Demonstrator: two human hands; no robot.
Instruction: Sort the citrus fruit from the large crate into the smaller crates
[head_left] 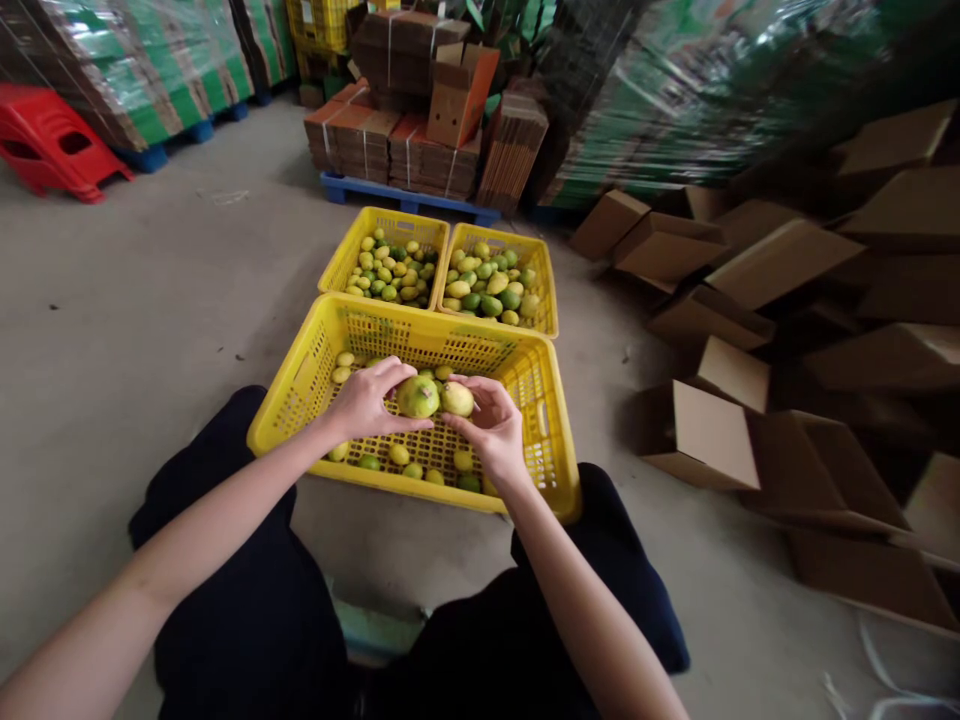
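My left hand is closed around a green-yellow lemon, its thumb below and fingers above. In my right hand a paler yellow lemon is pinched, side by side with the first one. Both hands are over the near yellow crate, which stands between my knees. Inside it, several yellow and green lemons lie scattered on the slotted bottom; my hands hide some of them.
Two more yellow crates, the left one and the right one, hold many lemons beyond the near crate. Open cardboard boxes are heaped at the right. Flattened cartons sit on a blue pallet. A red stool stands far left.
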